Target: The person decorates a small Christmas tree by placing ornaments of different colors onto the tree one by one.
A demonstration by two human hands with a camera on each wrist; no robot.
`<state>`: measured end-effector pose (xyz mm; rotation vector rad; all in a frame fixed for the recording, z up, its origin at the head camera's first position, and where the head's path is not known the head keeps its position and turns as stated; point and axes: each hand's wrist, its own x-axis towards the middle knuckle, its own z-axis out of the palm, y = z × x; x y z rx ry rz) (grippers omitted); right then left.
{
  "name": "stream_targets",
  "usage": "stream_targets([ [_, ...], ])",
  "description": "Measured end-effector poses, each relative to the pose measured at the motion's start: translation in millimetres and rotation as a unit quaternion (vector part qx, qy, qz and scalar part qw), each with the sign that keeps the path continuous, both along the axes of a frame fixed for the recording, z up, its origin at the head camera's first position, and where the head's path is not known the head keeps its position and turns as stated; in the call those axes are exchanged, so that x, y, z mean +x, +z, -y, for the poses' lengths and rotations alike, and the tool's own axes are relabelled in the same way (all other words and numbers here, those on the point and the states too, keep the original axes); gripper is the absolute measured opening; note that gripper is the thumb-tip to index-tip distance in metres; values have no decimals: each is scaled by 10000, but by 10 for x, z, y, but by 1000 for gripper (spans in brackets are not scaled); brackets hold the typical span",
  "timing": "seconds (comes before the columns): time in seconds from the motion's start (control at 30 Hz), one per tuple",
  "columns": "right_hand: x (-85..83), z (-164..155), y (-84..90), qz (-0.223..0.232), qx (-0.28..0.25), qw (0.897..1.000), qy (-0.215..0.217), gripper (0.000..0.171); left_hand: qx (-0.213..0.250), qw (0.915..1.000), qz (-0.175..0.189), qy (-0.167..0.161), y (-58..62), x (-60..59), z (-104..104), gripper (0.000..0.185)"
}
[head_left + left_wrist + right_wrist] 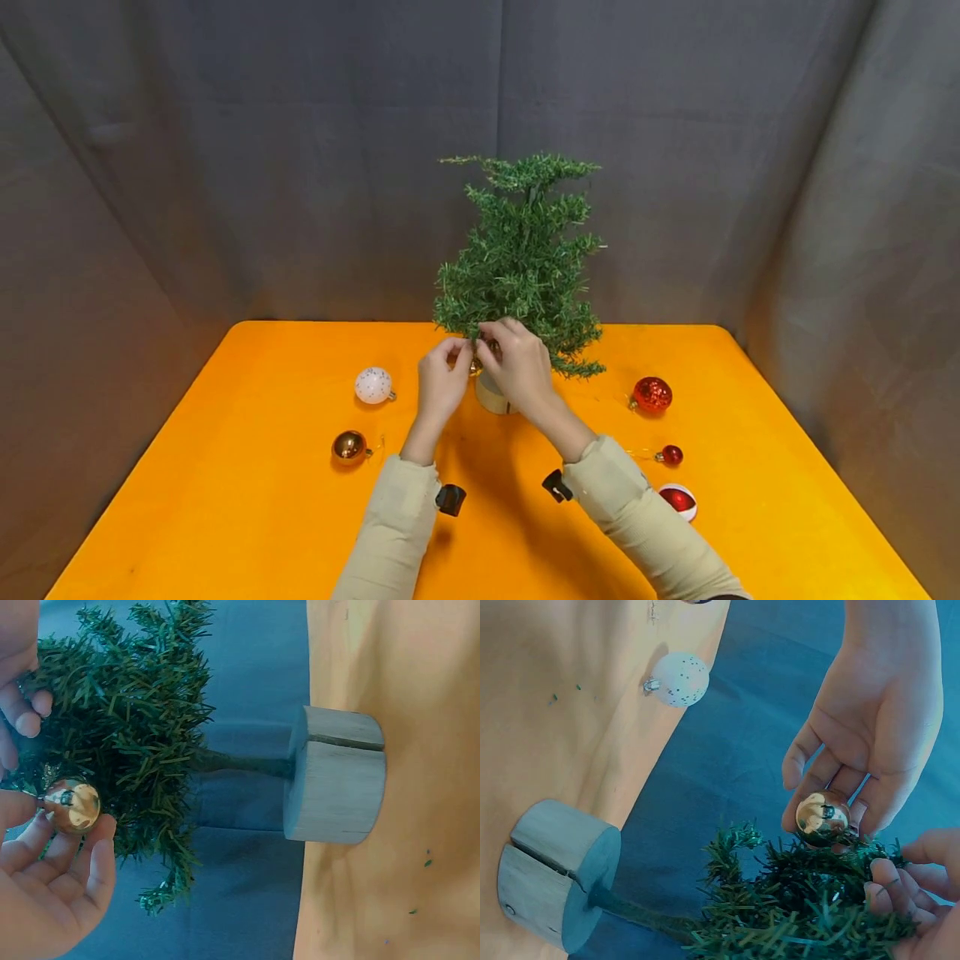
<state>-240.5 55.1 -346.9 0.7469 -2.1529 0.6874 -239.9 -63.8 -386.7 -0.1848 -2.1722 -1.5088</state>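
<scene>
A small artificial Christmas tree (525,258) stands on a round wooden base (493,397). At its lower front branches, my left hand (441,379) pinches a shiny gold ball ornament (79,810) near its top, the other fingers spread beneath it. My right hand (522,367) is just beside it, thumb and fingertips pinching a green branch (855,862) close to the ball. Both hands nearly meet. The ball's loop is mostly hidden among needles and fingers.
To the left on the orange table lie a white speckled ball (373,386) and a bronze ball (349,448). On the right are a red glitter ball (652,395), a small red ball (671,455) and a red-and-white ball (679,502). Grey curtains (315,192) surround the table.
</scene>
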Motion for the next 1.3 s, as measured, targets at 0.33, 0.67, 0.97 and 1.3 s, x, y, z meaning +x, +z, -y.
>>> stream_targets([
  [0.33, 48, -40, 58, -333, 365, 9976, 484, 12, 69, 9995, -167, 241, 44, 39, 33, 20],
  [0.67, 151, -82, 243, -967, 537, 9917, 649, 7, 157, 9992, -298, 193, 106, 102, 105, 18],
  [0.97, 214, -152, 509, -1029, 164, 9898, 970, 9, 201, 9992, -225, 267, 160, 162, 182, 16],
  [1.3, 183, -221, 754, -1041, -115, 9897, 979, 9, 185, 9987, -258, 396, 140, 208, 303, 16],
])
